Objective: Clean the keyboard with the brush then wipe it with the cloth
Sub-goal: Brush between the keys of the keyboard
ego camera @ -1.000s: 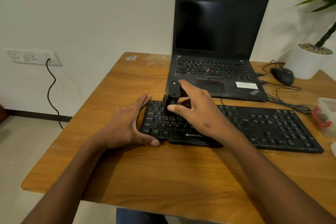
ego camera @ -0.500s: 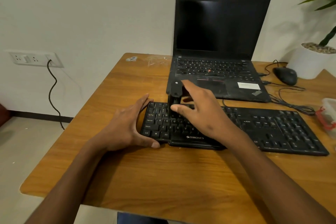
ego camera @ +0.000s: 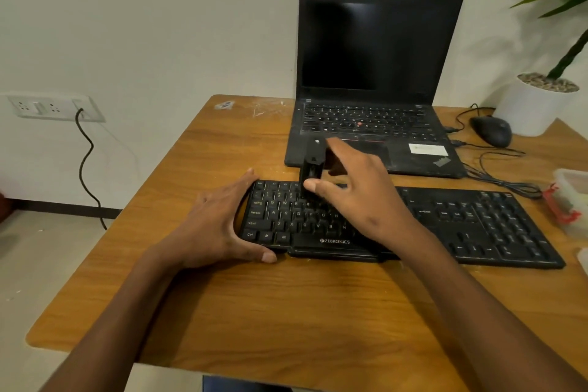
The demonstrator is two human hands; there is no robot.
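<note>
A black keyboard (ego camera: 477, 226) lies across the wooden table (ego camera: 286, 312), in front of the laptop. My right hand (ego camera: 359, 197) is over its left half and grips a black brush (ego camera: 313, 165), which stands upright with its lower end on the upper key rows. My left hand (ego camera: 219, 226) lies flat against the keyboard's left end, thumb at the front edge, fingers along the side. No cloth is in view.
An open black laptop (ego camera: 375, 79) stands behind the keyboard. A mouse (ego camera: 491, 130) with cables and a white plant pot (ego camera: 537, 105) sit at the back right. A clear plastic box with red clips (ego camera: 569, 200) is at the right edge. A wall socket (ego camera: 54, 108) is at left.
The brush in my right hand has shifted a little to the right and further back along the upper key rows. My left hand has stayed at the keyboard's left end.
</note>
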